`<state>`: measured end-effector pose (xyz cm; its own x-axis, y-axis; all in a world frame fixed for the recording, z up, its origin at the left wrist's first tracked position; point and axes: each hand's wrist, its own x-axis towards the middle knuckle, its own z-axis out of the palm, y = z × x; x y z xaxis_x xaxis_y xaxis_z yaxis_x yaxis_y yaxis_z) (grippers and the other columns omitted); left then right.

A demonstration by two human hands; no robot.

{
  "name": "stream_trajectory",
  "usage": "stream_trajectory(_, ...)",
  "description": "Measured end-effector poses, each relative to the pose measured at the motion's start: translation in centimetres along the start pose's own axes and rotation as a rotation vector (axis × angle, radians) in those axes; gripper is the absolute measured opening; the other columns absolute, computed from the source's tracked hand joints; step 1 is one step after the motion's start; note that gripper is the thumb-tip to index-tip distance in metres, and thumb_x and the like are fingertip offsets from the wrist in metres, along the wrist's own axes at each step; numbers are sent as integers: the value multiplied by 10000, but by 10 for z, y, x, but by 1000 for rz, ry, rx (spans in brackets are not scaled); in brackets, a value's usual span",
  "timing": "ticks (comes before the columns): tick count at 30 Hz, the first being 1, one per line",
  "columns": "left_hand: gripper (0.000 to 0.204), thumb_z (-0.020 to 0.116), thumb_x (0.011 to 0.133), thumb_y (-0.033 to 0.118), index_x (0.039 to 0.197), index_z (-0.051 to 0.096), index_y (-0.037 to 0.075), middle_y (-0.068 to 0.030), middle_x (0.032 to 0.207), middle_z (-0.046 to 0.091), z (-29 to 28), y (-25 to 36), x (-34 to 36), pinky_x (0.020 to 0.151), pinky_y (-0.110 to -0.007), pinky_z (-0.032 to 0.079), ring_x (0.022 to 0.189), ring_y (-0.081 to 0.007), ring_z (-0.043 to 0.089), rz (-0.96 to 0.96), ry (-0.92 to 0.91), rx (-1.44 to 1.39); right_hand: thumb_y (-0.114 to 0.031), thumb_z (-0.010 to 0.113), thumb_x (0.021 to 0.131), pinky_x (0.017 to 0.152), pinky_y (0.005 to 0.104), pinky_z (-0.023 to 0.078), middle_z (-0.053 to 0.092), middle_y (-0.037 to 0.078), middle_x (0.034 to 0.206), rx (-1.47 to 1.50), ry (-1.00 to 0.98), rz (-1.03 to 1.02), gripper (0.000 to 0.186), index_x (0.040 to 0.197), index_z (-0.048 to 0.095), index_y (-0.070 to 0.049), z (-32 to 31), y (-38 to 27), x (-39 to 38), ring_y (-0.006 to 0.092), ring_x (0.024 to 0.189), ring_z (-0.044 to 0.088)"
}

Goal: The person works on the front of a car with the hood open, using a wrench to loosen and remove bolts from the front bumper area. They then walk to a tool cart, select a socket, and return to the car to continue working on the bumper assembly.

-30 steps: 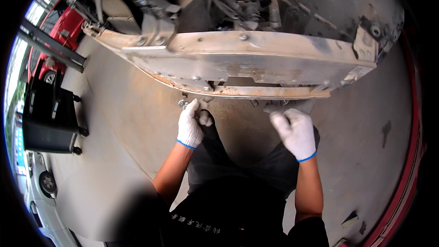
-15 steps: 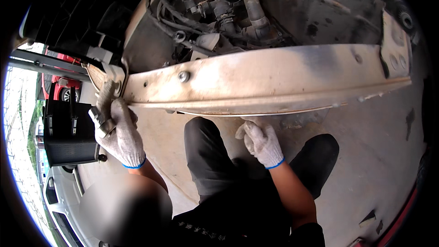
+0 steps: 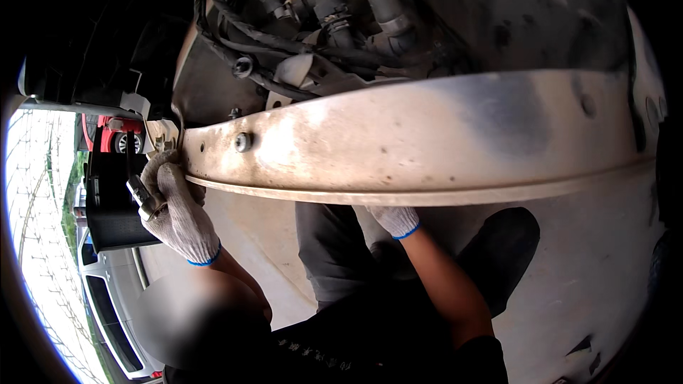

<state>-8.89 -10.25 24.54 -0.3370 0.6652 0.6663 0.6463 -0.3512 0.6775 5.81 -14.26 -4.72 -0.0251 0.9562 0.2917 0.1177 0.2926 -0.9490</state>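
The pale metal beam (image 3: 398, 139) spans the view ahead of you, a bolt head (image 3: 243, 142) on its face near the left end. Your left hand (image 3: 181, 206) is at that end, its fingers curled around a silver metal tool (image 3: 144, 198), just beside a bracket (image 3: 163, 132). Your right hand (image 3: 393, 220) passes behind the beam's lower edge; whether its fingers grip cannot be told. Pinching is possible there, should the beam shift or drop. A slack hold could let the tool slip, knocking your knuckles on the bracket. Above, dark cables (image 3: 267, 40) could snag if the beam moved.
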Motion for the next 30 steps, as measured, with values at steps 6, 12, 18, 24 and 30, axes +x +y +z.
stream_trajectory(6,158,582,979,133,999,671,4,5,640,551,10,13,-20,424,-184,293,469,-29,422,-25,-3,-2,-219,724,819,778,370,517,709,107,914,473,-56,350,278,995,691,-6,-13,-50,21,226,850,658)
stream_trajectory(12,264,545,998,212,909,668,-4,25,548,464,16,8,-11,379,-195,250,433,-24,342,94,36,62,-88,624,867,746,307,516,697,47,857,720,35,199,220,1065,701,-31,5,-53,25,136,807,635)
stream_trajectory(18,276,547,995,208,862,662,-5,17,580,483,17,13,-13,417,-196,267,456,-28,361,120,67,86,-96,617,877,466,250,428,561,14,734,1085,-321,452,381,1253,608,-38,5,-60,15,82,506,485)
stream_trajectory(24,239,538,991,187,841,615,17,14,573,472,12,14,-12,406,-212,277,457,-38,373,151,-41,58,-210,700,888,378,260,349,580,33,691,1291,-343,487,278,1097,617,-48,27,-71,22,102,435,470)
stream_trajectory(30,196,572,970,187,900,607,7,13,545,452,9,16,-13,404,-225,307,441,-57,379,90,-48,18,-291,751,864,367,240,359,516,18,545,1239,-307,530,273,941,637,-55,28,-78,30,92,405,465)
